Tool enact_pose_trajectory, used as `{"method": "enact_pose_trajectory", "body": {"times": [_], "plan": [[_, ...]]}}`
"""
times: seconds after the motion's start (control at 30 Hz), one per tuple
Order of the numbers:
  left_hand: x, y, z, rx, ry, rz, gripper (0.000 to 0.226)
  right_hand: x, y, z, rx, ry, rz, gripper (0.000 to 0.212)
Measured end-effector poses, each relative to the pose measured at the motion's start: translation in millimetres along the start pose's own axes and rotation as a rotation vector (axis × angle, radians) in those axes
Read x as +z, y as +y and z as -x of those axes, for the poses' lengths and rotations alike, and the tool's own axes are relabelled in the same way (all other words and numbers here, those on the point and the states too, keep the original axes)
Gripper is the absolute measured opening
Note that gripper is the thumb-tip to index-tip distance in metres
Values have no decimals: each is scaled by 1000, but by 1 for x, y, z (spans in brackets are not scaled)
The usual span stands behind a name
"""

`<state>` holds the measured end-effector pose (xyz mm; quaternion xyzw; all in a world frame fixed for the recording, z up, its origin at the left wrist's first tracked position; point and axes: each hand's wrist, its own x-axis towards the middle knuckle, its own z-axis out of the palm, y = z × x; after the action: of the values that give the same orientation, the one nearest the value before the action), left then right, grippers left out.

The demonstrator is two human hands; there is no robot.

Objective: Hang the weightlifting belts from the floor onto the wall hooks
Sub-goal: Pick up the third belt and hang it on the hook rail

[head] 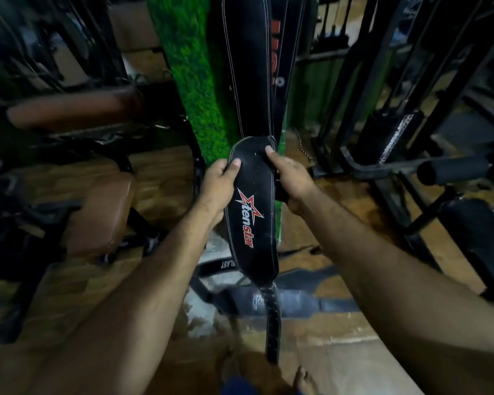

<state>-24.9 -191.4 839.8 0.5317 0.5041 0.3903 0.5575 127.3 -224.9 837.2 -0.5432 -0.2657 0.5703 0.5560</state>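
Left hand (pixel 218 185) and right hand (pixel 290 178) each grip, thumb on top, the folded black leather "ten star" weightlifting belt (pixel 250 212); its strap end hangs down.

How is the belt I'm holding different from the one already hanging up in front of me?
The held belt carries a red and white star logo; the hanging belt shows a plain face with white stitching. The held belt is gripped by the left hand and right hand, while the hanging belt hangs free against the wall. Both are black and padded.
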Motion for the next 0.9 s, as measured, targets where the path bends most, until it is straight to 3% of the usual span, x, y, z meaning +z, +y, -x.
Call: {"method": "enact_pose_trajectory", "body": {"times": [0.1, 0.2, 0.33, 0.5, 0.63, 0.77, 0.9], "plan": [[-3, 23, 21, 100, -65, -50, 16, 11, -47, 5, -73, 60, 65, 50], [-10, 44, 35, 127, -133, -49, 10, 24, -75, 18, -135, -7, 35, 12], [-39, 90, 27, 38, -26, 134, 65, 52, -89, 37, -230, -231, 140, 17], [-62, 144, 18, 61, 2, 124, 20, 77, -98, 49, -275, -322, 253, 34], [-74, 154, 12, 213, -48, 2, 23, 100, -123, 42, -303, -109, 361, 63], [-96, 155, 7, 297, -126, -2, 20, 124, -150, 34, -292, -122, 166, 25], [-112, 172, -9, 180, -125, 69, 27, 143, -148, 22, -470, -189, 152, 9]]}}
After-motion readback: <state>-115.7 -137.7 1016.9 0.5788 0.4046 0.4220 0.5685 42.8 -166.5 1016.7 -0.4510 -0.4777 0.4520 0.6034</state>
